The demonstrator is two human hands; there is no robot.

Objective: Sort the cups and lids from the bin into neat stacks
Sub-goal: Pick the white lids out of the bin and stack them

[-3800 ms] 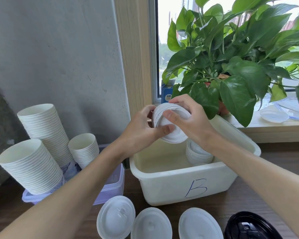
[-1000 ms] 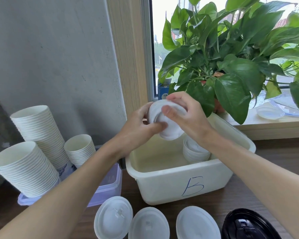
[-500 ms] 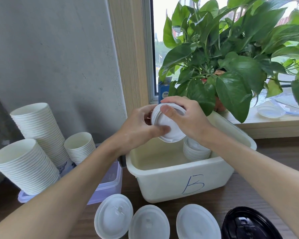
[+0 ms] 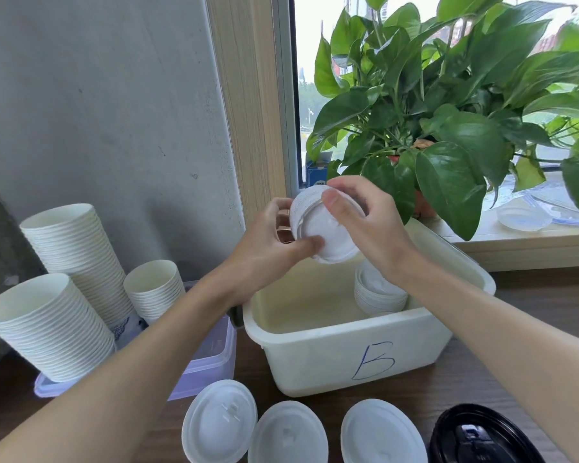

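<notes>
- Now both hands, L (image 4: 264, 252) & R (image 4: 365, 225), fingers curled, grip white lid stack (image 4: 325, 228) above bin (image 4: 348, 355) (blue "B" on front).
- More lids (image 4: 378, 292) inside bin.

Left hand (image 4: 264, 243), right hand (image 4: 368, 225) raised together, both gripping lid stack (image 4: 331, 240).

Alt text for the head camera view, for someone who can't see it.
A left hand and right hand hold a stack of white lids above a white bin marked B, more lids inside. Paper cup stacks stand at left.
</notes>
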